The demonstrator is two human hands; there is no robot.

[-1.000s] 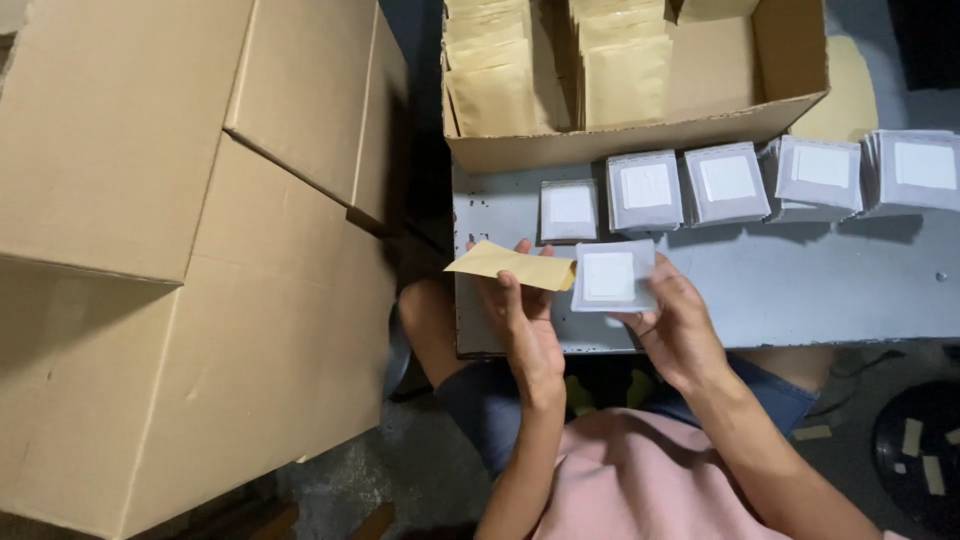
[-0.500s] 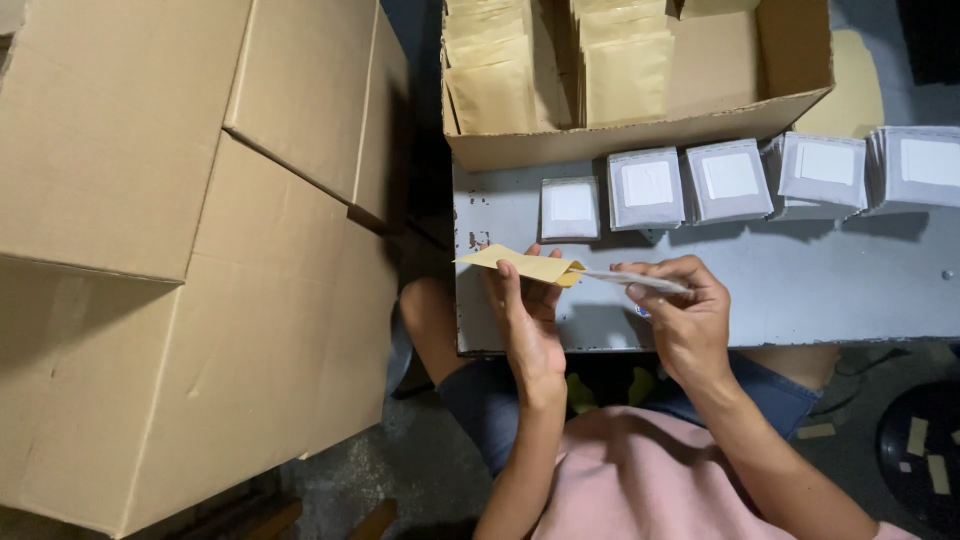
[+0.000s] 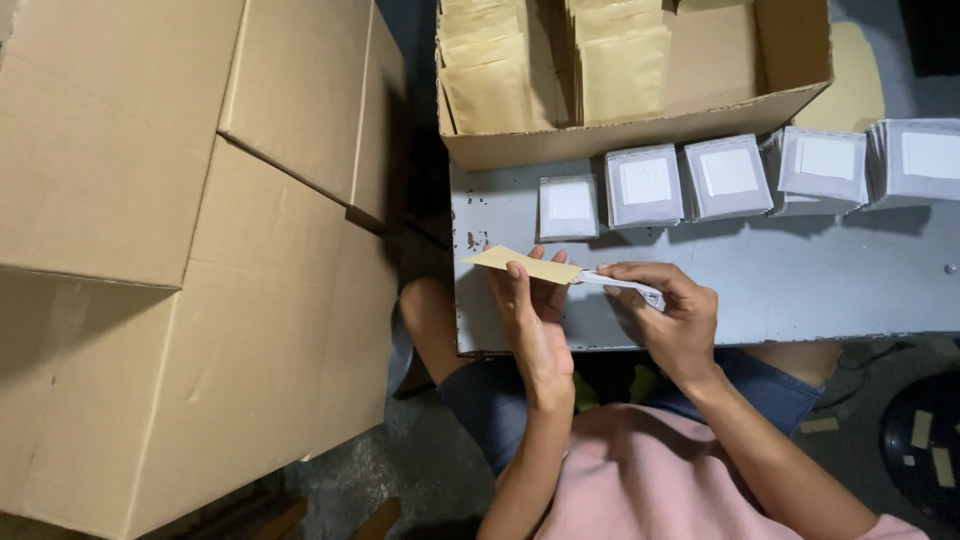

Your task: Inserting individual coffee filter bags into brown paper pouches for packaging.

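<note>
Large closed cardboard boxes (image 3: 190, 260) fill the left side of the view, their far edges cut off by the frame. Right of them, a grey surface (image 3: 800, 290) begins, its near left corner scuffed and spotted.

The left hand (image 3: 535, 310) is raised over that corner, fingers closed around a tan envelope (image 3: 522, 263) seen almost edge-on, so its face and opening are hard to make out. Just beside it, the right hand (image 3: 665, 310) pinches a thin white packet (image 3: 622, 286) between thumb and fingertips; the packet's left end meets the envelope's right end, and whether it already sits inside cannot be told. Most of the packet is hidden by the fingers.

Behind the hands, along the far side of the surface, runs a row of white packets (image 3: 645, 185) in small stacks, each with a lighter square on top. The leftmost is a single smaller piece (image 3: 568, 205); the rightmost stack is cut off by the frame edge.

Beyond the row stands an open cardboard box (image 3: 640, 140) holding upright bundles of tan envelopes (image 3: 620, 70); its top is out of frame. A tan sheet (image 3: 850, 90) pokes out behind its right wall, mostly hidden.

At lower right, on the floor, a dark round object (image 3: 920, 450) is too dim to identify.
</note>
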